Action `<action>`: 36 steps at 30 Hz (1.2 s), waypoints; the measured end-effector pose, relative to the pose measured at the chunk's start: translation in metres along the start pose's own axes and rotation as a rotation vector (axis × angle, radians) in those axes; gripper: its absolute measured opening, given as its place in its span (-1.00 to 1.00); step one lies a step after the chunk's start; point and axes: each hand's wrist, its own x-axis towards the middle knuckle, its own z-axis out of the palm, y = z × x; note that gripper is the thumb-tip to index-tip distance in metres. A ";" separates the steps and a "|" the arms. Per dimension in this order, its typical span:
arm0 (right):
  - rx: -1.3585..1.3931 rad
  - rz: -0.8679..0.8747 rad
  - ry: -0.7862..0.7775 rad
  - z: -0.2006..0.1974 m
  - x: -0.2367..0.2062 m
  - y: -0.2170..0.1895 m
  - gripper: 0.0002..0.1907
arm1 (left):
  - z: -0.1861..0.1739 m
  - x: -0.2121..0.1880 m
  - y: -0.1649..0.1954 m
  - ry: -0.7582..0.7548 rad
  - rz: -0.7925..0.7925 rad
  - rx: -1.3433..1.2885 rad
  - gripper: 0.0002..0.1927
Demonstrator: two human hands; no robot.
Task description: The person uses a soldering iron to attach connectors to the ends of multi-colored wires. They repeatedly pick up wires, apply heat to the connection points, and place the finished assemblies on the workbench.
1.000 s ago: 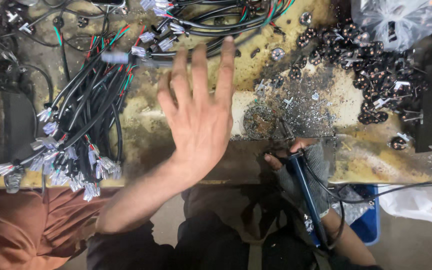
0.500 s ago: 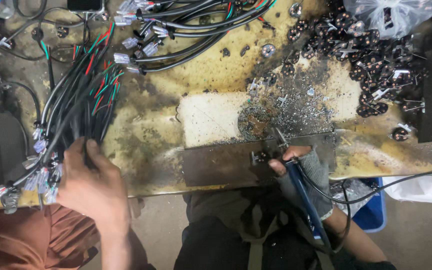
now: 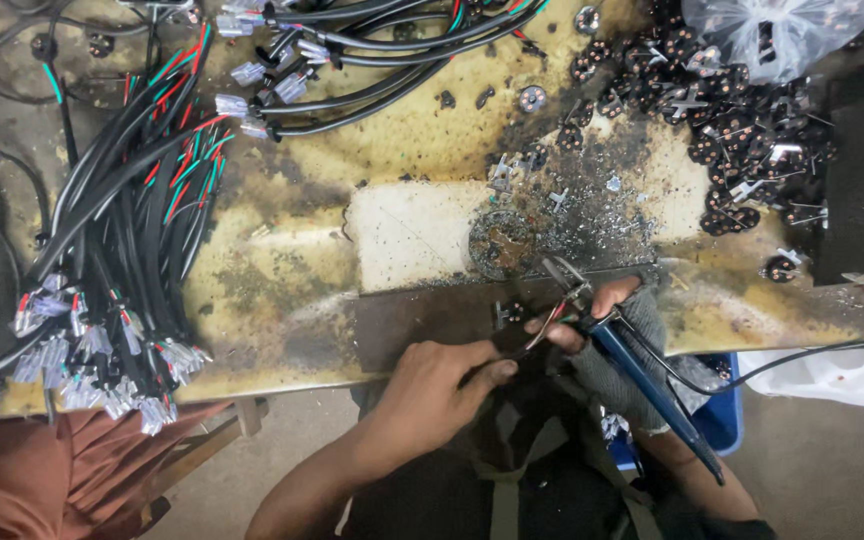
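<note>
My left hand [image 3: 442, 385] is at the bench's near edge, pinching a thin black cable with coloured wire ends [image 3: 542, 328]. My right hand [image 3: 624, 335], in a grey fingerless glove, grips a blue-handled soldering iron [image 3: 642, 375]. Its metal tip [image 3: 562, 275] points up toward a scorched patch strewn with solder bits [image 3: 562, 225]. The wire ends meet the iron just below its tip. The two hands sit close together, almost touching.
A thick bundle of black cables with clear connectors [image 3: 122, 270] covers the bench's left side. More cables [image 3: 372, 50] lie along the top. Small black round parts [image 3: 742, 130] and a clear plastic bag [image 3: 772, 35] are at the top right. A blue bin [image 3: 717, 420] stands below the bench.
My left hand left the cable bundle on the left and came right to the soldering iron, now holding a cable. My right hand with the iron stayed put.
</note>
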 end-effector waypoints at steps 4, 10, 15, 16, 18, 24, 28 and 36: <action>-0.062 -0.038 0.006 -0.002 0.001 0.003 -0.52 | 0.007 0.008 0.004 0.077 0.058 0.013 -0.77; -0.047 -0.002 0.116 -0.007 -0.004 0.024 -0.47 | 0.042 0.017 -0.020 0.485 0.341 -0.189 -0.82; 0.205 0.167 0.039 -0.014 -0.003 0.040 -0.53 | 0.037 0.022 -0.030 0.084 0.067 -0.340 -0.75; 0.577 0.369 0.103 -0.014 -0.004 0.040 -0.53 | 0.037 0.021 -0.028 0.104 0.075 -0.221 -0.75; 0.629 0.370 0.147 -0.015 -0.005 0.037 -0.50 | 0.041 0.018 -0.022 0.257 0.209 -0.031 -0.79; -0.194 0.008 0.066 -0.012 0.000 0.025 -0.43 | 0.041 0.023 -0.020 0.486 0.657 0.443 -0.75; 0.001 0.008 0.008 -0.012 0.005 0.023 -0.44 | 0.047 0.022 -0.021 0.509 0.584 0.385 -0.80; -0.160 -0.046 0.009 -0.011 -0.001 0.037 -0.42 | 0.057 0.031 -0.023 0.540 0.333 -0.259 -0.89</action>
